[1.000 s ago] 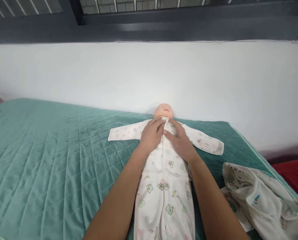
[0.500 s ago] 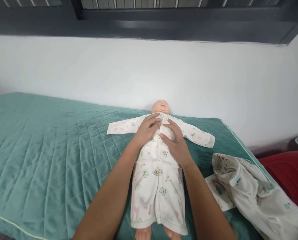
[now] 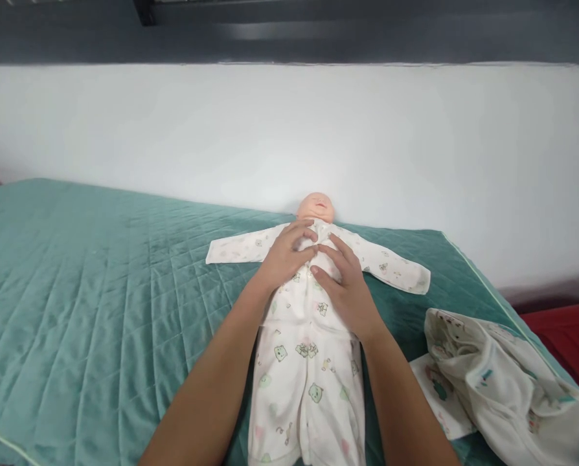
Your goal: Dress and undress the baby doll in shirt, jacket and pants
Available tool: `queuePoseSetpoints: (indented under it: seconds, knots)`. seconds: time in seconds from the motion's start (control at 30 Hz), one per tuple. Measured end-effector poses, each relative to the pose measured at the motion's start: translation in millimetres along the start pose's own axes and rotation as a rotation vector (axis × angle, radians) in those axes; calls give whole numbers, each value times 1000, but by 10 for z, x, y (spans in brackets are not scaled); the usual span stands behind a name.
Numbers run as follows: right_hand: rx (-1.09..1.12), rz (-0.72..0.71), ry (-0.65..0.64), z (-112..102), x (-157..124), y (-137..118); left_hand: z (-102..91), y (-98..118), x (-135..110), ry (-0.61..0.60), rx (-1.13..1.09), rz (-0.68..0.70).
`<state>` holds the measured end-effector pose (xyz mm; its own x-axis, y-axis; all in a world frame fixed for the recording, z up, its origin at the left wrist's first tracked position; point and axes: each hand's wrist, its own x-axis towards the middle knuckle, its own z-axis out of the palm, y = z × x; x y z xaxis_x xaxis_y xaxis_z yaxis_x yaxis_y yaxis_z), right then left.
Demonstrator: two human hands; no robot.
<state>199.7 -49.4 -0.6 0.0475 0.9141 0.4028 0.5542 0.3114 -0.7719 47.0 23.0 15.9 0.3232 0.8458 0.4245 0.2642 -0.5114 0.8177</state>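
A baby doll lies on its back, its bald head [image 3: 315, 206] near the wall. It wears a white baby romper [image 3: 309, 362] printed with small green and pink animals, both long sleeves stretched out sideways. My left hand [image 3: 289, 254] rests on the chest of the romper, fingers bent and slightly apart beside the front opening. On the other side of that opening, my right hand [image 3: 345, 278] touches the cloth with its thumb and fingers spread. The fingertips nearly meet over the chest and partly hide the front fastening. The doll's feet are out of view.
A green quilted cover [image 3: 109, 304] spreads under the doll. To the right lies a crumpled white printed baby garment [image 3: 508, 388], close to the cover's edge. Past that edge is a red object [image 3: 568, 343]. A white wall [image 3: 270, 129] and a dark beam [image 3: 294, 35] stand behind.
The view has tilted and shifted slightly, so the doll's feet have left the picture. On the chest, my left thumb now shows nearer the index finger; both hands stay on the romper.
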Motion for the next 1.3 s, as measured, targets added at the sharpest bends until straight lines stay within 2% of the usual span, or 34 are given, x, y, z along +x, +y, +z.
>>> queuePoseSetpoints:
  seconds: [0.23,0.43,0.63,0.73,0.83,1.03,1.3]
  knots:
    - [104,21,89,13,-18,-27,27,55,-56,27,121,98]
    - [117,1,79,12,-134,-43,-3,68,-291,4,204,114]
    - [103,-38,43,-8,-237,-47,-62,78,-507,-18,59,43]
    - [110,-44,40,-22,-239,-46,-92,71,-512,-4,-20,12]
    - [121,-44,55,-27,-225,-43,-139,52,-487,-42,-40,6]
    - [144,-48,85,-16,-216,-41,-220,25,-471,-162,3,56]
    - [173,17,134,5,-211,-74,-217,-8,-468,-200,32,96]
